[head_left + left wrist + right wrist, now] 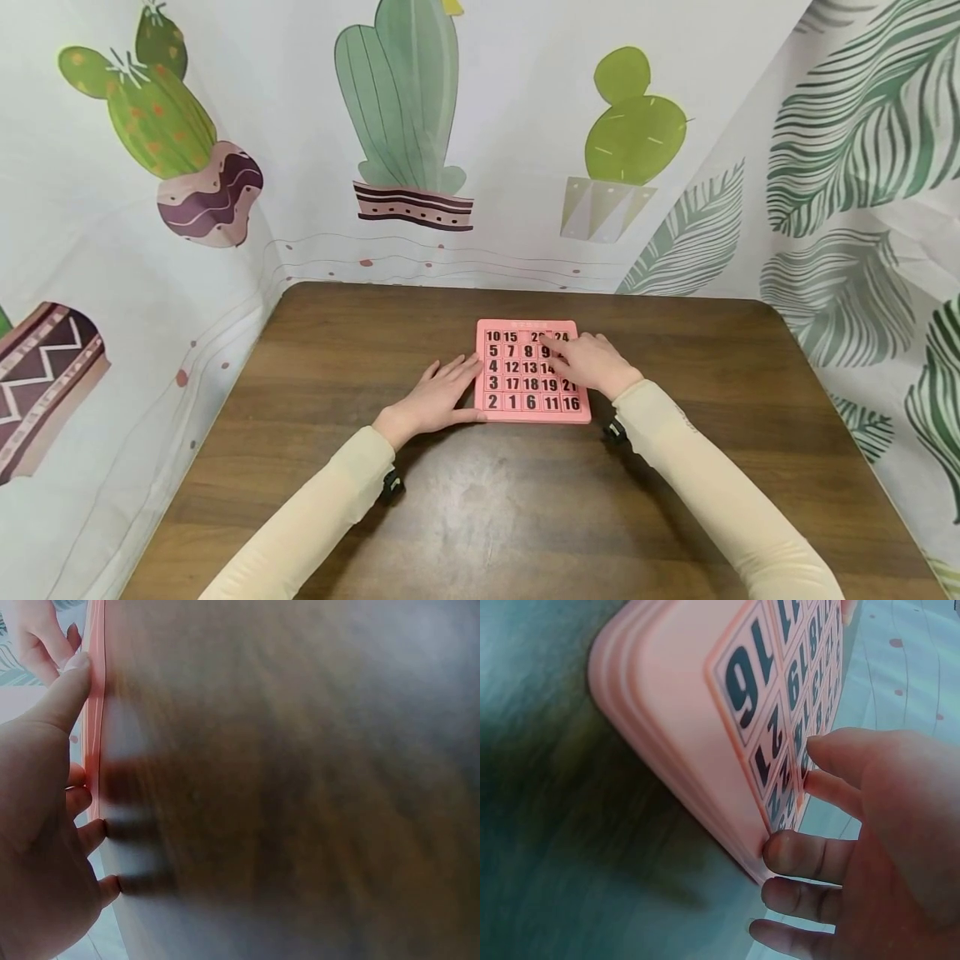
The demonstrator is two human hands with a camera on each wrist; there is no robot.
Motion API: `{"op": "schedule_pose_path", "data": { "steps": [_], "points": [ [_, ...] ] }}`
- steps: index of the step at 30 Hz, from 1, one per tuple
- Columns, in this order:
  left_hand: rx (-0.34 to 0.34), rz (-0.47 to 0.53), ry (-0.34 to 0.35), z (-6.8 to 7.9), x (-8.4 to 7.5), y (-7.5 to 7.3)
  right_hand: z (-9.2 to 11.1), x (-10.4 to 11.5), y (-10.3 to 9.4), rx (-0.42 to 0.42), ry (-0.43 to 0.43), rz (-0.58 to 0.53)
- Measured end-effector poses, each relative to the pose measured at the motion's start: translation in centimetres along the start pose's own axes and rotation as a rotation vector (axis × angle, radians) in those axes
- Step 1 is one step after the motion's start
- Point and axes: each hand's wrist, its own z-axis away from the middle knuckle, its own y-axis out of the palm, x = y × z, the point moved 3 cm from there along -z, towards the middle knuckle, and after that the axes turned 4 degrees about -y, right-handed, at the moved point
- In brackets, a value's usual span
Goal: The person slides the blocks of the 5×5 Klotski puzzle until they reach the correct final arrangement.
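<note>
A pink number slide puzzle [532,414] lies flat on the table, with black numbers on its square tiles. Its top row reads 10, 15, a blank slot, a tile [537,337] starting with 2, then 24. My left hand [435,400] rests along the puzzle's left edge, fingers spread and thumb at the lower left corner. Over the upper right part of the board is my right hand [596,364], its index fingertip at the partly covered tile beside the blank slot. In the right wrist view, the other fingers [802,896] stay beside the puzzle's edge. Some right-column tiles are hidden by that hand.
The brown wooden table [480,517] reaches back to a white wall covering [510,167] printed with cacti and leaves. Both forearms wear cream sleeves [690,450], and a small dark wrist camera [392,484] sits under the left wrist.
</note>
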Motion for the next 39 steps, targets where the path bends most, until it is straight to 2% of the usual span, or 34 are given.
{"op": "schedule_pose_path", "data": {
  "steps": [9, 23, 30, 34, 39],
  "points": [
    [-0.003, 0.012, 0.000, -0.2, 0.4, 0.5, 0.8, -0.4, -0.4, -0.017, -0.006, 0.025],
    [-0.015, 0.009, 0.023, -0.1, 0.4, 0.4, 0.5, -0.4, 0.0, -0.043, -0.008, 0.050],
    [-0.002, -0.004, 0.016, 0.0, 0.1, 0.0, 0.4, 0.7, -0.2, -0.089, -0.075, 0.029],
    [-0.006, -0.002, 0.016, 0.1, 0.2, 0.1, 0.0, 1.5, -0.2, -0.097, -0.130, 0.034],
    [-0.004, -0.006, 0.012, 0.0, 0.2, 0.2, -0.7, 2.4, -0.4, -0.088, -0.152, 0.059]
  ]
}}
